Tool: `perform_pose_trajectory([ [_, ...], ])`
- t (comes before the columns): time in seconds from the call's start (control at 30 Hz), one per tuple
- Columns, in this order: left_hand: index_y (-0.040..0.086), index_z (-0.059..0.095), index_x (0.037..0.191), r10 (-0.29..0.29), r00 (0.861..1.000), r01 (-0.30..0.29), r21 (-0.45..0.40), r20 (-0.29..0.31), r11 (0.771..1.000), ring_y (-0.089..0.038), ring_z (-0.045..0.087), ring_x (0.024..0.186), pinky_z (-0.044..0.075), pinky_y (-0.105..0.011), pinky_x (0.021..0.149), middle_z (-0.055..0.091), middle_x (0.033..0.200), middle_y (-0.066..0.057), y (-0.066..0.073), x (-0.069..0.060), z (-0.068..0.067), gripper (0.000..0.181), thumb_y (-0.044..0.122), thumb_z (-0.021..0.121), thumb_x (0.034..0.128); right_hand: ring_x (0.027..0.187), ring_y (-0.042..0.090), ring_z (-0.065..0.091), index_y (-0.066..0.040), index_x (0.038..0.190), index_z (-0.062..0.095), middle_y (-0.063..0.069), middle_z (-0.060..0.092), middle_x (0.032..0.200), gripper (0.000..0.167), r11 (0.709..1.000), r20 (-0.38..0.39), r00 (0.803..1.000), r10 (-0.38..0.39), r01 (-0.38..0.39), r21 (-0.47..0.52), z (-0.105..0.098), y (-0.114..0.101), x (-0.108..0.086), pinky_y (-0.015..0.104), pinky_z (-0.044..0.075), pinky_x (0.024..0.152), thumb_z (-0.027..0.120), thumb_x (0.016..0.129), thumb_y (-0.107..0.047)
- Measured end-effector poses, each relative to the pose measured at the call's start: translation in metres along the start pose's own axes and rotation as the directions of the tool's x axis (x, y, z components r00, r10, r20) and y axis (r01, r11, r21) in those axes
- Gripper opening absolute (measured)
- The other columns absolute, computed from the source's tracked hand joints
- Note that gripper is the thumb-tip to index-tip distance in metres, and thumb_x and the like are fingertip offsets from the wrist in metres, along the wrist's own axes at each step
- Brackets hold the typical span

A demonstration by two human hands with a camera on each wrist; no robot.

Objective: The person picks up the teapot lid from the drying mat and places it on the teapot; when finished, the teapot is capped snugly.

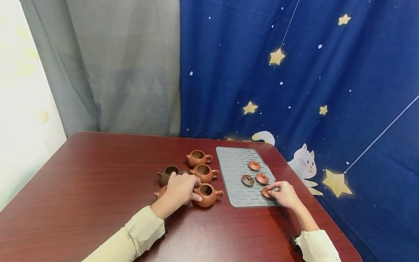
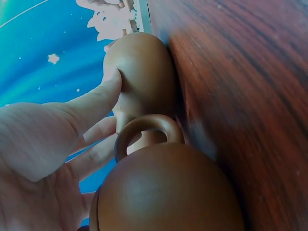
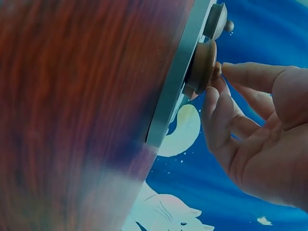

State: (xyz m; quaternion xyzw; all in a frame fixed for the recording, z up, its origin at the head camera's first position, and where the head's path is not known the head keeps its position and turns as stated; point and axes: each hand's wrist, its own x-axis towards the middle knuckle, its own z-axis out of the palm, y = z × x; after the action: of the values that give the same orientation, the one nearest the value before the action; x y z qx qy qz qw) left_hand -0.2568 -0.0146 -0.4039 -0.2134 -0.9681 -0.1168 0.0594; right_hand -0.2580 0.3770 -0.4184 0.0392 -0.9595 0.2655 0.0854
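Note:
My left hand (image 1: 182, 187) reaches over a group of small teapots. Its thumb and fingers grip the front right reddish-brown teapot (image 1: 207, 200) near the spout; in the left wrist view the thumb lies on that teapot's body (image 2: 144, 67). Another brown teapot (image 2: 168, 192) is nearest that camera, and the hand partly hides it in the head view. Over the grey mat (image 1: 234, 198), my right hand (image 1: 284, 194) pinches the knob of a small reddish-brown lid (image 1: 266, 193). In the right wrist view this lid (image 3: 202, 67) sits at the mat's edge.
Two more reddish-brown teapots (image 1: 198, 154) and a dark brown one (image 1: 165, 177), all lidless, stand close to the left hand. On the mat lie two reddish lids (image 1: 254, 166) and a dark lid (image 1: 248, 180). Curtains (image 1: 229, 72) hang behind the dark red table (image 1: 98, 174).

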Motion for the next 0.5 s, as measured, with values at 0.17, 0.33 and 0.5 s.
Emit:
perform_pose_trajectory([
  [0.17,0.03,0.075,0.105,-0.003,1.0,0.003,0.002,-0.003,1.0,-0.022,0.065,0.1,0.04,-0.047,0.081,0.073,0.104,0.002,0.0005,0.0012,-0.0025,0.045,0.053,0.084,0.0675,0.075,0.021,0.059,-0.004,0.088,0.077,0.009,0.071,0.093,0.01,1.0,0.015,1.0,0.0,0.0,-0.019,0.0004,0.0007,0.0027,0.031,0.047,0.063,0.077,0.078,-0.002],
  [0.33,0.03,0.074,0.105,0.003,1.0,-0.003,-0.008,0.017,1.0,-0.021,0.065,0.099,0.04,-0.047,0.081,0.073,0.103,0.003,0.0026,0.0013,-0.0026,0.046,0.053,0.084,0.0665,0.073,0.017,0.056,-0.007,0.085,0.078,0.006,0.072,0.088,0.01,0.998,0.006,1.0,-0.021,0.021,-0.067,-0.0006,0.0037,0.0023,0.033,0.045,0.065,0.079,0.076,-0.003],
  [0.5,0.03,0.074,0.106,-0.009,1.0,0.009,-0.001,0.025,1.0,-0.021,0.065,0.1,0.039,-0.047,0.082,0.073,0.104,0.003,0.0016,0.001,-0.0034,0.046,0.053,0.084,0.0663,0.067,0.016,0.05,-0.007,0.085,0.078,0.005,0.072,0.086,0.011,0.998,0.002,0.999,-0.036,0.036,-0.056,-0.0011,0.0033,0.002,0.033,0.041,0.061,0.079,0.076,-0.002],
])
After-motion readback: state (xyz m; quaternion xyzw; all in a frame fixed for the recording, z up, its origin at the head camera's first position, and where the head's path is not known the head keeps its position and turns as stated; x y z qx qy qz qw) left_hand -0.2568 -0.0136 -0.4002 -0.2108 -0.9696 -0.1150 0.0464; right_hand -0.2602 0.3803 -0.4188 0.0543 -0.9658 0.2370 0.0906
